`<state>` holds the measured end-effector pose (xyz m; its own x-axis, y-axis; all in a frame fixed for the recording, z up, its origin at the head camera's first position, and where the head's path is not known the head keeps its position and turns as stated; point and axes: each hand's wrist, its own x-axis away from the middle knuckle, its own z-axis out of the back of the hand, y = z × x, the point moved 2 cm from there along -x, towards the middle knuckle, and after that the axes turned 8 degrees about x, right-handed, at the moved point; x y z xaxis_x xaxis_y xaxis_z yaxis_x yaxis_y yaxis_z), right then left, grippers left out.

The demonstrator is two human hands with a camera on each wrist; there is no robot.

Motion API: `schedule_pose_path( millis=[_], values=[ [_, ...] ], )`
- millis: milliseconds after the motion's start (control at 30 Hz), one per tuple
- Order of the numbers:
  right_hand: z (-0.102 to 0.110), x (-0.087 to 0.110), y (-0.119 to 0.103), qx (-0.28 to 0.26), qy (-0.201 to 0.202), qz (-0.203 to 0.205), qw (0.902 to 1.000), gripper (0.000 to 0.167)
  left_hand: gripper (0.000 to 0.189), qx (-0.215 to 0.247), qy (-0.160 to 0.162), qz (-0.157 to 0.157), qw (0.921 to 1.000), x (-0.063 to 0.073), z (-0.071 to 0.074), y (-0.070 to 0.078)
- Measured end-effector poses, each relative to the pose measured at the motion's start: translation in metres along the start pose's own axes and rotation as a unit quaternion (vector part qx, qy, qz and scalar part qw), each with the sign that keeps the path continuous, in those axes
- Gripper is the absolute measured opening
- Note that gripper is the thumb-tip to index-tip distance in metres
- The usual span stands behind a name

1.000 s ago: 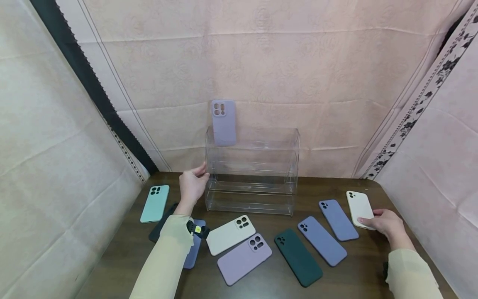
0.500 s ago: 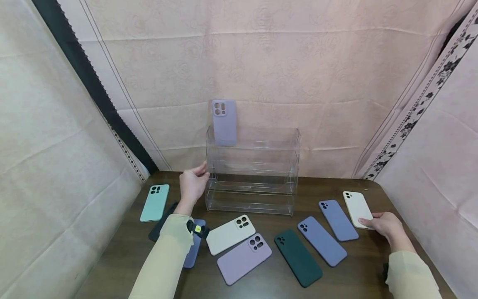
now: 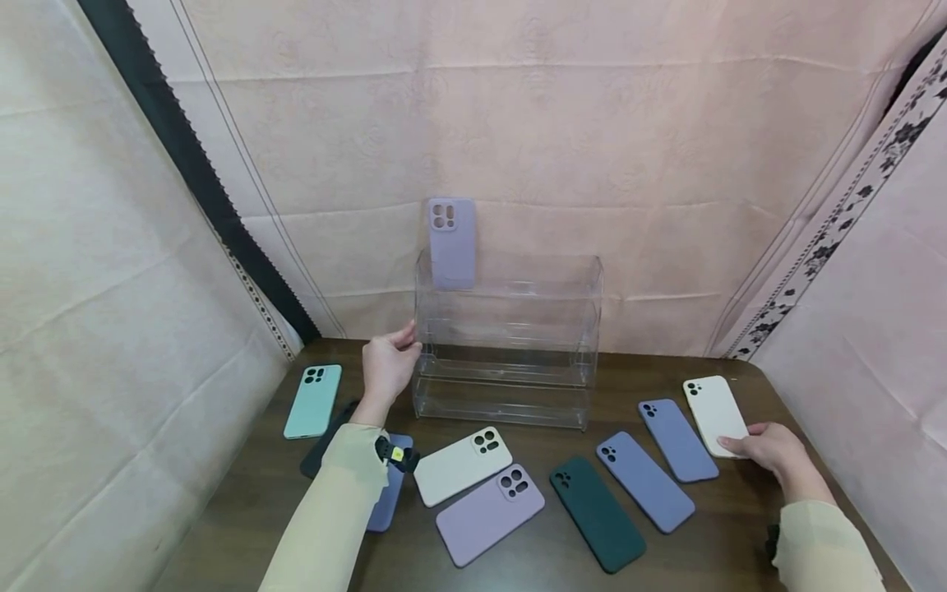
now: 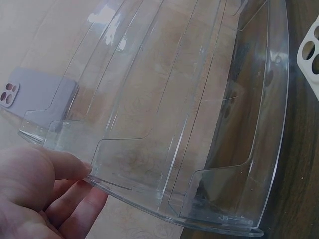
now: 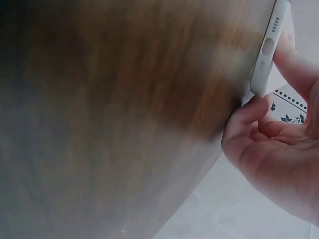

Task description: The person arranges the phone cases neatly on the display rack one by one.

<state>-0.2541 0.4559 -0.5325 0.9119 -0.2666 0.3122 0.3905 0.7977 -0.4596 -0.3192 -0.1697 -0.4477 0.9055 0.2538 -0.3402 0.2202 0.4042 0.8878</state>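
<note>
My left hand [image 3: 388, 364] pinches the left side panel of a clear tiered display rack [image 3: 510, 411] between thumb and fingers; the left wrist view shows the thumb [image 4: 70, 164] at the panel's edge. A lilac phone case [image 3: 453, 247] stands upright in the rack's top tier at the left. At the right of the table, my right hand [image 3: 777, 450] pinches the lower right corner of a white phone case [image 3: 713, 411]. In the right wrist view the thumb [image 5: 296, 69] lies on the case's face, with fingers at its edge beside the port opening.
On the brown table [image 3: 533, 526] lie two blue cases [image 3: 645, 483], a dark green case [image 3: 598, 515], a lilac case [image 3: 490, 515], another white case [image 3: 462, 466] and a turquoise case [image 3: 313, 401]. My left forearm partly covers a dark case [image 3: 316, 456] and a further blue case [image 3: 385, 501].
The white case in my right hand has shifted slightly left and turned a little. My left hand keeps its hold on the rack. The head view has shifted slightly.
</note>
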Motion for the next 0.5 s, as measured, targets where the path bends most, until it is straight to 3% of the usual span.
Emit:
schedule_pose_path(
  millis=[133, 333, 500],
  values=[
    [0.001, 0.0, 0.002, -0.018, 0.009, 0.01, 0.9998, 0.101, 0.04, -0.003, -0.002, -0.002, 1.0, 0.0, 0.0, 0.0],
    [0.002, -0.003, 0.012, -0.049, -0.02, 0.041, 0.9977, 0.107, 0.04, 0.001, -0.011, 0.003, 0.9999, 0.001, -0.001, 0.001],
    [0.006, -0.006, 0.022, -0.092, -0.026, 0.028, 0.995, 0.1, 0.04, 0.002, -0.009, 0.005, 0.9999, 0.001, 0.0, 0.002]
  ],
)
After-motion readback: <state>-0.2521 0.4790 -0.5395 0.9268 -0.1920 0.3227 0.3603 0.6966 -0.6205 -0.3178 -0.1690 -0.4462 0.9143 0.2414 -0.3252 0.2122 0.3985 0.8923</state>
